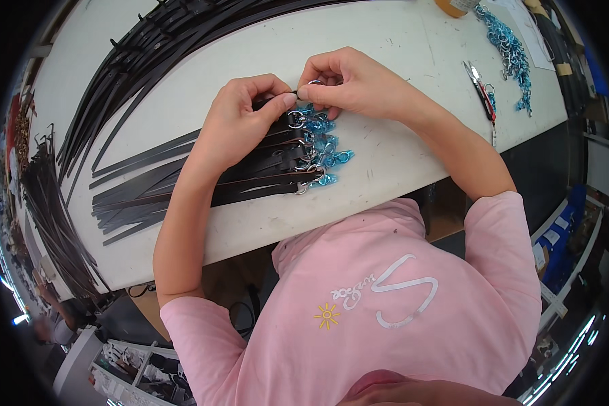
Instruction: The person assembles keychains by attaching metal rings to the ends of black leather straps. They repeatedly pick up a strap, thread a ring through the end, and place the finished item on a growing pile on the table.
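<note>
Above the white table, my left hand [245, 118] pinches the end of a dark leather strap between thumb and fingers. My right hand [345, 84] meets it there, its thumb and forefinger closed on a small metal ring [314, 82] at the strap's end. The join between strap and ring is mostly hidden by my fingertips. Just below both hands lies a bundle of black straps [250, 169], their metal ends pointing right. Several clasps in blue plastic film [328, 152] hang from those ends and rest on the table.
A larger pile of long black straps [149, 51] spreads over the table's far left, and more straps [54, 203] hang off its left edge. Toward the right lie red-and-black snips [482, 95] and a heap of blue-wrapped clasps [511, 54]. An amber container [457, 5] stands at the far edge.
</note>
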Tool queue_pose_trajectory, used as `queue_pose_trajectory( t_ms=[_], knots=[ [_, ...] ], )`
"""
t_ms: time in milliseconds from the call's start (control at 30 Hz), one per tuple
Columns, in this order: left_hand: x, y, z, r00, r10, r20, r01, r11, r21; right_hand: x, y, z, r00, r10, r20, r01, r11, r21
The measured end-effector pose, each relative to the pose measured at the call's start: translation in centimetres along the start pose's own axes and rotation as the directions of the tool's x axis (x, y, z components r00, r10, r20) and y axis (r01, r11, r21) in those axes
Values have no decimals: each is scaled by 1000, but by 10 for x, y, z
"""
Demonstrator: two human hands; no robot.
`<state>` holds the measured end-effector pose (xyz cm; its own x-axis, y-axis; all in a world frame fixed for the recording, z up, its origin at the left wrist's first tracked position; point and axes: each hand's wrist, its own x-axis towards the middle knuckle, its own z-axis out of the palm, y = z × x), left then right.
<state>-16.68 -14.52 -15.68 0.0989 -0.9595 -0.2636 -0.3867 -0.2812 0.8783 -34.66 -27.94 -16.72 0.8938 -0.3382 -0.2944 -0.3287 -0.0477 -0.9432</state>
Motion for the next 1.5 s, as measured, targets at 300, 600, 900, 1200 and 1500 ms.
queue_pose_trajectory(
  t_ms=[300,600,900,1200,1500],
  knots=[
    [3,-8,5,995,41,-86,-41,999,0,4,2,0,1000,12,-16,-12,1000,-25],
    [-5,-2,-15,993,-75,90,88,984,-152,4,4,-4,1000,-9,16,9,1000,-7],
    [-8,-3,-8,998,-30,-54,27,998,-64,4,5,-10,998,-60,36,58,998,37],
    [-9,-4,-7,998,-21,-67,18,999,-45,6,6,-11,999,-37,20,37,999,17],
    [-8,-6,-7,998,-23,-65,22,1000,-21,6,4,-10,1000,-15,-11,15,1000,-26]
  ],
)
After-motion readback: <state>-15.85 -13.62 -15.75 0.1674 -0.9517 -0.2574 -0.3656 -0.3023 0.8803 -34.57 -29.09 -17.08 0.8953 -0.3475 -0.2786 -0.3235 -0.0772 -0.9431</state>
